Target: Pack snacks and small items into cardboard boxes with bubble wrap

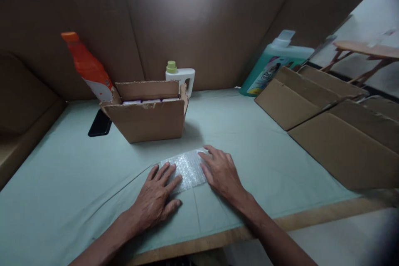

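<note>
A flat piece of clear bubble wrap (pixel 188 169) lies on the pale green cloth, between my two hands. My left hand (pixel 158 195) rests at its left end, fingers spread and lying over the edge. At the right end, my right hand (pixel 220 171) touches the wrap with its fingertips, the fingers bent but apart. Just beyond stands an open cardboard box (pixel 156 122), with several white and purple packs (pixel 151 101) showing inside near its top. Whether anything lies under the bubble wrap I cannot tell.
A black phone (pixel 99 124) lies left of the box. Behind are an orange bottle (pixel 89 64), a white bottle (pixel 180 75) and a green liquid bottle (pixel 264 64). More cardboard boxes (pixel 343 145) stand right. Cardboard panels (pixel 202 29) wall the back; the wooden table edge (pixel 199 246) is near me.
</note>
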Tool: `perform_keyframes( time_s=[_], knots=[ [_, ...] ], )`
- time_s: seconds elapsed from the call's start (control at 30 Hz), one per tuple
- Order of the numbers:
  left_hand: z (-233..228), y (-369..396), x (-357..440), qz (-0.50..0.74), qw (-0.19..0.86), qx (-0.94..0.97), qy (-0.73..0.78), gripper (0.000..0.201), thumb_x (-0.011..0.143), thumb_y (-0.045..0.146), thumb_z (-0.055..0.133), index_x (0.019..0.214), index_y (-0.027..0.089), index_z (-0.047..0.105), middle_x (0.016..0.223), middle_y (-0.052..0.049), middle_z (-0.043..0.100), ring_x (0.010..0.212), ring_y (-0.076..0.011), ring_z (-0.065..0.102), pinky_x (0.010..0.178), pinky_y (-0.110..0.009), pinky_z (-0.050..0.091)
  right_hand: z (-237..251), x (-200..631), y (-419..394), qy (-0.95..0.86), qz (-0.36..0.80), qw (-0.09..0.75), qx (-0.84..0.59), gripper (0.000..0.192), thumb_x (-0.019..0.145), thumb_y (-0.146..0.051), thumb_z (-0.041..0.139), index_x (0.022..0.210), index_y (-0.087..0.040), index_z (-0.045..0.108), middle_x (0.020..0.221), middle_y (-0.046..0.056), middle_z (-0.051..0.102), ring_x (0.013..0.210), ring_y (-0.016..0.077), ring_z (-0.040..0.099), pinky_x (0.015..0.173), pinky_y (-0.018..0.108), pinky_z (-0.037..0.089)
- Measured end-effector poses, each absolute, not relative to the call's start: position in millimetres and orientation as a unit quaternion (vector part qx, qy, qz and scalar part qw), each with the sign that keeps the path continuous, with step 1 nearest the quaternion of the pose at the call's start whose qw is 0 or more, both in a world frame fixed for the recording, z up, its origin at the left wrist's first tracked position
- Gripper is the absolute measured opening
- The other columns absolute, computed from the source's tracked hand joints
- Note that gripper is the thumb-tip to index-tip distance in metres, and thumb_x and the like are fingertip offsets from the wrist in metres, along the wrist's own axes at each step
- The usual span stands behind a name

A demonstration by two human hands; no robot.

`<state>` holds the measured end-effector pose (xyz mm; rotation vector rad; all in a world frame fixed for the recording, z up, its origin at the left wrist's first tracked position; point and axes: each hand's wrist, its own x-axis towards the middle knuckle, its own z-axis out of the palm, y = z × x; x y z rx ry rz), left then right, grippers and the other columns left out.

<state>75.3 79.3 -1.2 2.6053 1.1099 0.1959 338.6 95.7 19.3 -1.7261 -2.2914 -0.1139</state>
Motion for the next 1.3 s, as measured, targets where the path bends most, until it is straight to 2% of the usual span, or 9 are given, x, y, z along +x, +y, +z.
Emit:
perform_keyframes(
  time_s=[0.17, 0.33, 0.47, 0.57, 0.63, 0.73, 0.93, 1.2, 1.3],
  knots=[
    [-3, 79, 80, 0.061, 0.125, 0.907, 0.398, 0.049, 0.091, 0.026, 0.059, 0.14, 0.025, 0.054, 0.156, -0.013, 0.044, 0.147, -0.0358, 0.035, 0.117, -0.061, 0.027, 3, 356, 105, -0.772, -0.037, 0.124, -0.622, 0.033, 0.093, -0.028, 0.057, 0.123, -0.017, 0.065, 0.133, 0.017, 0.063, 0.117, 0.0322, 0.058, 0.091, 0.045, 0.046],
    [-12, 84, 83, 0.044, 0.051, 0.92, 0.385, 0.045, 0.094, 0.01, 0.046, 0.137, 0.02, 0.055, 0.152, -0.015, 0.048, 0.144, -0.0359, 0.039, 0.115, -0.058, 0.034, -1, 352, 105, -0.777, -0.006, 0.169, -0.606, 0.014, 0.089, -0.02, 0.055, 0.092, -0.02, 0.069, 0.125, 0.014, 0.067, 0.125, 0.0321, 0.054, 0.094, 0.046, 0.045],
    [-5, 87, 54, 0.094, 0.0, 0.929, 0.358, 0.044, 0.094, 0.004, 0.039, 0.133, 0.014, 0.057, 0.145, -0.017, 0.055, 0.143, -0.0315, 0.043, 0.116, -0.052, 0.037, 4, 320, 98, -0.788, 0.024, 0.207, -0.58, 0.009, 0.089, -0.02, 0.057, 0.087, -0.02, 0.066, 0.126, 0.014, 0.067, 0.126, 0.0315, 0.054, 0.095, 0.047, 0.046],
    [6, 79, 11, 0.115, -0.003, 0.93, 0.349, 0.044, 0.095, 0.009, 0.041, 0.135, 0.017, 0.056, 0.151, -0.016, 0.049, 0.146, -0.0317, 0.037, 0.118, -0.055, 0.033, 6, 299, 96, -0.81, 0.031, 0.207, -0.548, 0.012, 0.09, -0.022, 0.058, 0.097, -0.019, 0.067, 0.128, 0.015, 0.066, 0.124, 0.0314, 0.055, 0.097, 0.048, 0.046],
    [14, 69, -14, 0.1, 0.021, 0.923, 0.371, 0.045, 0.097, 0.026, 0.05, 0.142, 0.021, 0.051, 0.156, -0.016, 0.043, 0.147, -0.0353, 0.035, 0.116, -0.059, 0.033, 8, 290, 97, -0.813, 0.015, 0.198, -0.547, 0.024, 0.091, -0.024, 0.059, 0.111, -0.015, 0.066, 0.13, 0.018, 0.065, 0.124, 0.0345, 0.055, 0.096, 0.051, 0.047],
    [20, 60, -28, 0.091, 0.054, 0.909, 0.403, 0.062, 0.096, 0.047, 0.053, 0.152, 0.025, 0.037, 0.161, -0.017, 0.033, 0.148, -0.037, 0.032, 0.114, -0.061, 0.035, 15, 274, 101, -0.818, -0.014, 0.2, -0.538, 0.036, 0.093, -0.027, 0.056, 0.126, -0.012, 0.063, 0.136, 0.02, 0.062, 0.126, 0.0366, 0.054, 0.097, 0.053, 0.047],
    [-7, 77, 3, 0.089, 0.037, 0.895, 0.436, 0.051, 0.096, 0.029, 0.051, 0.147, 0.023, 0.046, 0.157, -0.014, 0.042, 0.146, -0.0326, 0.037, 0.118, -0.053, 0.031, 8, 226, 98, -0.901, 0.043, 0.146, -0.407, 0.042, 0.094, -0.02, 0.054, 0.136, -0.015, 0.058, 0.146, 0.013, 0.056, 0.135, 0.0285, 0.05, 0.107, 0.045, 0.043],
    [-33, 78, 1, 0.082, 0.056, 0.897, 0.432, 0.055, 0.098, 0.036, 0.05, 0.151, 0.029, 0.038, 0.164, -0.008, 0.03, 0.152, -0.0307, 0.024, 0.123, -0.052, 0.017, -24, 273, 80, -0.89, 0.049, 0.106, -0.441, 0.06, 0.099, -0.036, 0.052, 0.155, -0.023, 0.036, 0.16, 0.01, 0.04, 0.148, 0.0263, 0.035, 0.117, 0.051, 0.031],
    [-32, 77, 0, 0.094, 0.074, 0.893, 0.434, 0.054, 0.099, 0.036, 0.049, 0.152, 0.03, 0.038, 0.164, -0.007, 0.029, 0.153, -0.0302, 0.022, 0.123, -0.053, 0.017, -16, 285, 80, -0.885, 0.078, 0.131, -0.439, 0.051, 0.101, -0.037, 0.048, 0.15, -0.025, 0.044, 0.156, 0.009, 0.046, 0.145, 0.0265, 0.04, 0.115, 0.053, 0.034]
  ],
)
